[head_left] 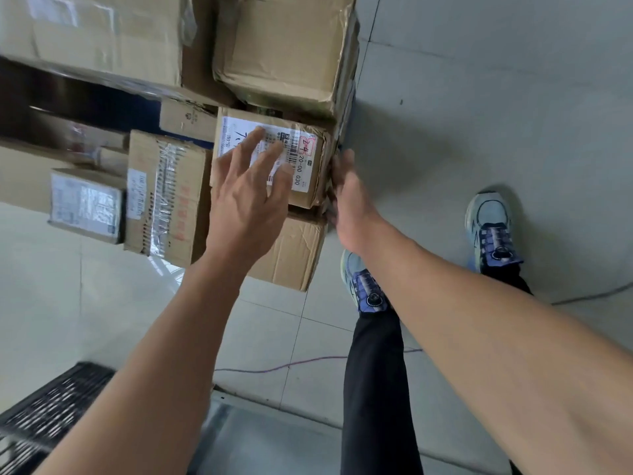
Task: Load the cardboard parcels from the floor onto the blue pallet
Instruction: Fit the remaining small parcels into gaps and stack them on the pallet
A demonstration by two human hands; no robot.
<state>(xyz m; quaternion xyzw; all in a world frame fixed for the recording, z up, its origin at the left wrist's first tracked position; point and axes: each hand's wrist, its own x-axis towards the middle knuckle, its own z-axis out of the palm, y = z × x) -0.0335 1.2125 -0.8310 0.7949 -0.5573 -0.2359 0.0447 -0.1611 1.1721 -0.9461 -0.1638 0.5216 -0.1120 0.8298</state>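
The right hand (346, 197) hides its fingers behind the labelled parcel (308, 166).

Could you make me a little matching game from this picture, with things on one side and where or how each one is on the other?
Things:
1. left hand
2. right hand
3. labelled parcel
4. black grid

Places or states:
A. bottom left corner
B. fingers spread above the white label
C. on top of another carton
D. against the parcel's right side

Pairs: 1-B, 2-D, 3-C, 4-A
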